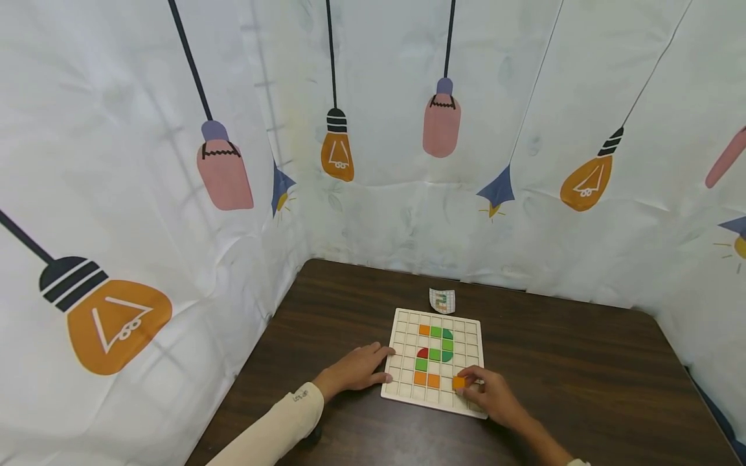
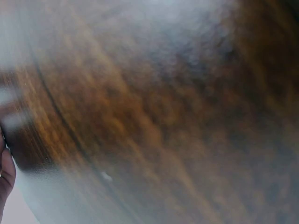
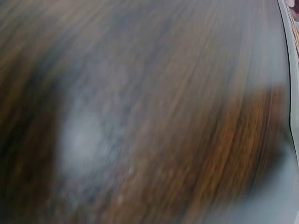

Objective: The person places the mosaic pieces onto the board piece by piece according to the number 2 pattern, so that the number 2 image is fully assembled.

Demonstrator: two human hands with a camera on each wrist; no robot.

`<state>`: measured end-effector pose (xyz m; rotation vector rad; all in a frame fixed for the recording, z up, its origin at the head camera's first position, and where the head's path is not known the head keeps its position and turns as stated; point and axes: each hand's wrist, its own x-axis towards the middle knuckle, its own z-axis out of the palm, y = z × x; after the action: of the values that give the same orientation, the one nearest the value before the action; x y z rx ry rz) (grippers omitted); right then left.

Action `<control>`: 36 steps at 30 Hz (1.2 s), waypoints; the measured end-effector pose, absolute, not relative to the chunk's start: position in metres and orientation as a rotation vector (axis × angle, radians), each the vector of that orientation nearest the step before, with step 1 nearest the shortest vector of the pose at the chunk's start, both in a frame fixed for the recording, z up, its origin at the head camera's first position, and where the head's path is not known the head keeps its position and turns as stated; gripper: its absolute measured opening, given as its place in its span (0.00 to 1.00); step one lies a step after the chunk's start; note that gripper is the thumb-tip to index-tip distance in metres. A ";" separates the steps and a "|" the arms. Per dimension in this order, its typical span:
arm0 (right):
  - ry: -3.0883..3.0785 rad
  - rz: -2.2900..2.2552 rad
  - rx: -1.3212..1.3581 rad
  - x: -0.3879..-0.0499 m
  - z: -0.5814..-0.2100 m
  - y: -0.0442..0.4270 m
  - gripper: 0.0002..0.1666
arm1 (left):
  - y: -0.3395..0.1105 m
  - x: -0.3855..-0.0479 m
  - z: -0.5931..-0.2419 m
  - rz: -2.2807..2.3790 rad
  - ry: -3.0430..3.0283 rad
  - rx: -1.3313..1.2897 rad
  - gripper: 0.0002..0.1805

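Observation:
A pale square board [image 1: 402, 389] with a printed grid lies on the brown table. Green and orange square tiles sit in its cells, along with a red rounded tile [image 1: 423, 353] and dark green rounded tiles [image 1: 447, 334]. Together the tiles form a bent figure. My left hand [image 1: 362, 367] rests at the board's left edge, fingers extended and touching it. Over the lower right cells, my right hand [image 1: 491, 393] pinches an orange square tile [image 1: 458, 383] between thumb and fingers. Whether that tile touches the board is unclear. The left wrist view catches only a sliver of fingers [image 2: 6, 172].
Behind the board lies a small white card [image 1: 442, 301] with a coloured grid figure. The dark wood table [image 1: 583, 362] extends to both sides. White curtains [image 1: 384, 226] printed with lamps stand along its back and left. Both wrist views show mainly blurred tabletop.

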<state>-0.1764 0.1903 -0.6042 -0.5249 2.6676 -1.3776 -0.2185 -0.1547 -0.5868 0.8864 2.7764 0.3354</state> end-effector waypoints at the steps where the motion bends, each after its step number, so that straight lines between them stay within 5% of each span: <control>1: 2.665 -1.372 -0.528 -0.177 -0.604 0.189 0.13 | -0.155 -0.218 -0.587 0.333 2.777 0.888 0.34; 36: 2.779 -1.169 -0.517 -0.187 -0.605 0.164 0.10 | -0.156 -0.219 -0.587 0.330 2.774 0.901 0.34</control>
<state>-0.1866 0.1638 -0.6051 -0.5173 2.7794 -1.1695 -0.2194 -0.1557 -0.5872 0.9010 2.7744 0.3303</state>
